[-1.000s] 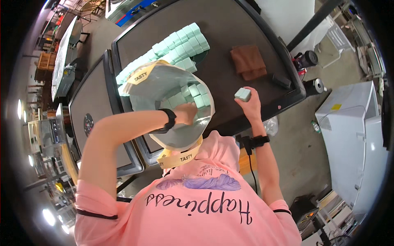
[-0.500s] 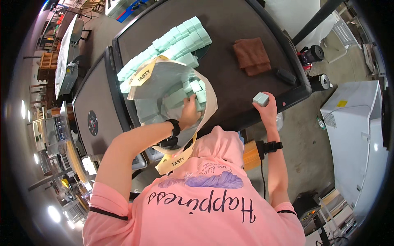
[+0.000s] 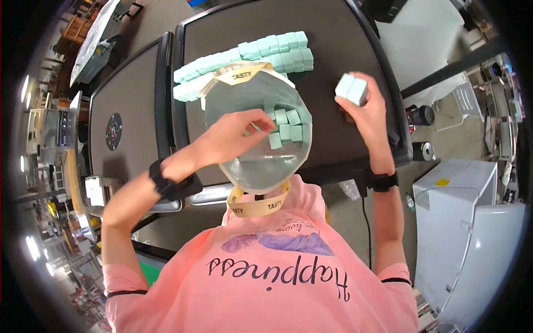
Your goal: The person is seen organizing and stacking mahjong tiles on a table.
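A large bag [image 3: 304, 161] with a silvery lining and cream printed bands stands open against my front. Several small mint-green cubes [image 3: 285, 132] lie inside it. Over the bag's mouth, on its left side, is my left hand [image 3: 236, 136]; its fingers are loosely curved and apart, and I see nothing held in them. My right hand [image 3: 369, 108] grips two mint-green blocks [image 3: 351, 89] side by side, raised above the right part of the dark table [image 3: 327, 150]. Beyond the bag, rows of mint-green blocks [image 3: 250, 53] line the tabletop, partly hidden by its rim.
A brown cloth [image 3: 346, 116] is mostly covered by my right hand. Another dark tabletop [image 3: 139, 105] adjoins on the left. To the right stand a white cabinet [image 3: 452, 191], black cylindrical items [image 3: 422, 151] and a dark post [image 3: 455, 71].
My left hand has lifted from among the cubes in the bag to above its mouth. My right hand has moved farther out with its blocks, now over the cloth. The view has turned.
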A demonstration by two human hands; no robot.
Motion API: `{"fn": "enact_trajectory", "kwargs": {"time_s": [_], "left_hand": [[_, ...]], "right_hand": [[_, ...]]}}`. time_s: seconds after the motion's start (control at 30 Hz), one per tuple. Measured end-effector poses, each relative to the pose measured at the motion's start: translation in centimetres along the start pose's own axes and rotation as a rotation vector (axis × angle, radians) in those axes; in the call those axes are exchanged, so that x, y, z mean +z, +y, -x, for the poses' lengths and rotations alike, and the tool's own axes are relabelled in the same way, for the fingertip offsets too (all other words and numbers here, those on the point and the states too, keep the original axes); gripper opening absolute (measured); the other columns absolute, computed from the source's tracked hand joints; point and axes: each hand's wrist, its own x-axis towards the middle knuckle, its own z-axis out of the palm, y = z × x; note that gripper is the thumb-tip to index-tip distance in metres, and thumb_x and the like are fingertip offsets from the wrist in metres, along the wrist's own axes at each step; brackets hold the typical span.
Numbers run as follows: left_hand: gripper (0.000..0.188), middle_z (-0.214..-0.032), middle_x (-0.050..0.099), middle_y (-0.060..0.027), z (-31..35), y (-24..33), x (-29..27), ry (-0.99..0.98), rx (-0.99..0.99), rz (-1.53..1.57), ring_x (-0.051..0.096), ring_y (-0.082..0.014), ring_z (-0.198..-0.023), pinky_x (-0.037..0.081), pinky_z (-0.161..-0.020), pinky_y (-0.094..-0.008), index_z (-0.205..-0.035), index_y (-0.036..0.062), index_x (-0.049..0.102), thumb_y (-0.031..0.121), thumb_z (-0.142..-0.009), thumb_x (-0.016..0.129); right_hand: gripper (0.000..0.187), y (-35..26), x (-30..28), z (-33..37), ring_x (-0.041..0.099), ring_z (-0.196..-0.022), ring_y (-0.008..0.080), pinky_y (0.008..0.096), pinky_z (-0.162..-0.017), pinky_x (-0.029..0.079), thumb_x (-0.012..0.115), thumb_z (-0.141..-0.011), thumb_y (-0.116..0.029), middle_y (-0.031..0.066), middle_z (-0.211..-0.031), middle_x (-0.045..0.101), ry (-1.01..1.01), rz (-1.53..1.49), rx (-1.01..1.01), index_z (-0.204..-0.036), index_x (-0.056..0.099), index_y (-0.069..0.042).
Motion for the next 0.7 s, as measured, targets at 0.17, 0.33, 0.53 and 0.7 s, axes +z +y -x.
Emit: {"fn": "enact_trajectory", "kwargs": {"time_s": [0.17,0.33,0.53,0.7], "left_hand": [[0.022,-0.108,0.071,-0.0062,8.1,-2.0,-1.0,0.329,0.08,0.14,0.067,-0.0126,-0.091,0.054,-0.083,-0.027,-0.116,0.0012,0.067,-0.005,-0.097,0.057],[0.016,-0.104,0.072,-0.0023,12.7,-9.8,4.1,0.601,-0.09,0.362,0.065,-0.0092,-0.088,0.053,-0.081,-0.0243,-0.114,0.0012,0.067,0.0,-0.102,0.056],[0.021,-0.099,0.075,-0.0043,16.7,-14.7,9.7,0.736,-0.22,0.443,0.071,-0.0134,-0.085,0.054,-0.076,-0.0279,-0.115,0.0043,0.068,-0.002,-0.097,0.059],[0.022,-0.102,0.076,-0.0068,18.7,-18.1,12.2,0.814,-0.315,0.539,0.072,-0.0149,-0.085,0.055,-0.076,-0.0297,-0.115,0.0043,0.069,-0.003,-0.096,0.058]], "right_hand": [[0.053,-13.9,5.0,-3.1,0.068,-0.107,0.0266,0.0367,-0.094,0.053,0.084,-0.075,-0.011,0.0109,-0.116,0.068,-0.531,0.099,-0.338,-0.123,0.061,-0.008],[0.052,-14.8,15.8,-1.9,0.069,-0.106,0.0396,0.047,-0.084,0.056,0.081,-0.072,-0.018,0.0179,-0.113,0.067,-1.192,0.599,-0.552,-0.118,0.061,-0.002],[0.053,1.3,26.3,1.7,0.071,-0.106,0.0355,0.047,-0.083,0.058,0.087,-0.07,-0.022,0.0159,-0.12,0.071,-1.322,1.02,-0.223,-0.116,0.068,-0.005],[0.038,8.6,25.4,5.7,0.065,-0.106,0.0313,0.0406,-0.085,0.052,0.076,-0.073,-0.014,0.0148,-0.105,0.07,-1.018,1.122,-0.569,-0.108,0.066,-0.001]]}}
